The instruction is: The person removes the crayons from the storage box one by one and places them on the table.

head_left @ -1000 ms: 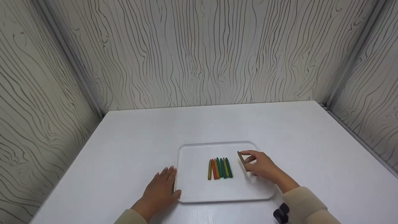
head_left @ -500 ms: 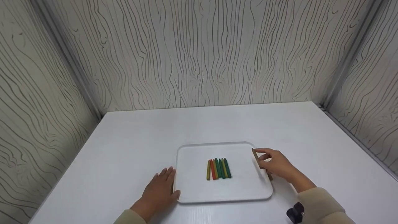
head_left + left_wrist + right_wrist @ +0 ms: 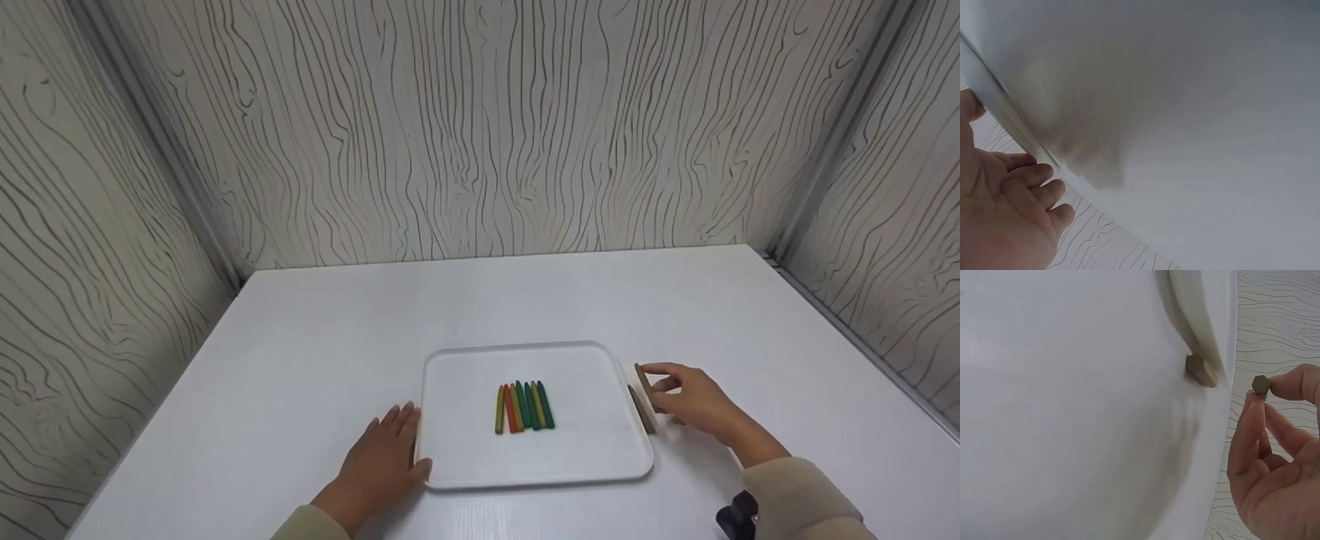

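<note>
A white rectangular tray (image 3: 465, 450) lies on the table, with a row of several crayons (image 3: 525, 407) in olive, red and green near its middle. My right hand (image 3: 694, 397) pinches a brown crayon (image 3: 643, 379) between thumb and fingertips, just beyond the tray's right edge; the right wrist view shows its six-sided end clear of the table. A second brown crayon (image 3: 1201, 371) lies on the table along the tray's right rim. My left hand (image 3: 381, 454) rests at the tray's left edge, fingers extended along it and thumb at the near corner.
The white table (image 3: 360, 315) meets wood-patterned walls (image 3: 480, 135) at the back and sides. A small black device (image 3: 739, 517) sits at the right wrist, by the beige sleeve (image 3: 799, 491).
My right hand has carried the brown crayon rightward from over the tray to outside its right edge, revealing the second brown crayon there. The left hand keeps its place on the tray.
</note>
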Motion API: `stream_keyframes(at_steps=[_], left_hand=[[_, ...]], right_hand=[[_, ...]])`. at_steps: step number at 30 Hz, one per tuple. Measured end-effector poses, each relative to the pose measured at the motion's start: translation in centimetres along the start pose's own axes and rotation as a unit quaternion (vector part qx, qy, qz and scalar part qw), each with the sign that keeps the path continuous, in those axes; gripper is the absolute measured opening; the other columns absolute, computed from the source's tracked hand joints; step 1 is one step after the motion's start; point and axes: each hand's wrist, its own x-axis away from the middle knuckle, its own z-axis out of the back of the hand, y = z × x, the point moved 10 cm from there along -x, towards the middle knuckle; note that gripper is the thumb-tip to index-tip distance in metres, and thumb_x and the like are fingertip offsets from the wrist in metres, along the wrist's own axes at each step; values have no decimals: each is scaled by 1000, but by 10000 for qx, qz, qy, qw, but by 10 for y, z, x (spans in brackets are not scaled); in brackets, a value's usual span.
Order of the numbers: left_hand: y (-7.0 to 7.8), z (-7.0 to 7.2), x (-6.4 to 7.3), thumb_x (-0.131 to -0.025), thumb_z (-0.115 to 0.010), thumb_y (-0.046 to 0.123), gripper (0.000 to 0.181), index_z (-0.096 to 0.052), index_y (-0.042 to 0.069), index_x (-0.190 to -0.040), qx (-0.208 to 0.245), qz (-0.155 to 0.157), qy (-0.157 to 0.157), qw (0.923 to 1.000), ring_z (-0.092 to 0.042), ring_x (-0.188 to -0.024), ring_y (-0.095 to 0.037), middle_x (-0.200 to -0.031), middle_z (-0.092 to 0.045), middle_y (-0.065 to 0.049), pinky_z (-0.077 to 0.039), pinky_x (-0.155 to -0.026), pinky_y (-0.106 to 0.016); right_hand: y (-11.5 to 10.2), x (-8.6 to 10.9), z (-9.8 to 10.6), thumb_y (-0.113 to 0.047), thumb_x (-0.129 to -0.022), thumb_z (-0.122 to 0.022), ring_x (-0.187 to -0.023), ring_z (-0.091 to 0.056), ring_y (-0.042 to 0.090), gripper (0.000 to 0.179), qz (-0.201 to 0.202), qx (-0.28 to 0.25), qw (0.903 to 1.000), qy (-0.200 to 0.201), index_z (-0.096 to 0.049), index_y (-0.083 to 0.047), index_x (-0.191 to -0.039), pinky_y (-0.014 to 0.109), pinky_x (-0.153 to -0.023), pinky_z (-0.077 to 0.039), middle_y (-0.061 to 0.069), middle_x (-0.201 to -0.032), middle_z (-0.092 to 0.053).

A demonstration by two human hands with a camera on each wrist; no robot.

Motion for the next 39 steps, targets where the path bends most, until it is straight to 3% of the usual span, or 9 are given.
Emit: stream_keyframes(at_steps=[18, 29, 39], left_hand=[[2, 2, 2, -92, -56, 42, 74, -35, -8, -142, -47, -40, -10, 10000, -28, -136, -40, -148, -34, -22, -23, -109, -56], [-2, -2, 1, -92, -56, 43, 74, -34, -7, -143, -80, -5, 16, 10000, -28, -136, -39, -148, -34, -21, -23, -109, -55], [3, 3, 3, -93, -54, 44, 73, -35, -8, -142, -151, -150, 47, 9998, -30, -135, -41, -148, -34, -23, -25, -107, -57]], right_hand=[[16, 7, -9, -6, -86, -62, -69, -57, 18, 47, -263, 216, 9992, -209, -52, 5, -131, 32, -56, -50, 7, -91, -59], [16, 5, -11, -4, -81, -60, -69, -54, 16, 49, -175, 409, 9990, -90, -53, 7, -128, 32, -54, -49, 4, -88, -59], [14, 4, -9, -8, -82, -63, -66, -54, 16, 47, 30, 645, 9979, -96, -54, 8, -126, 31, -56, -47, 3, -88, -60]])
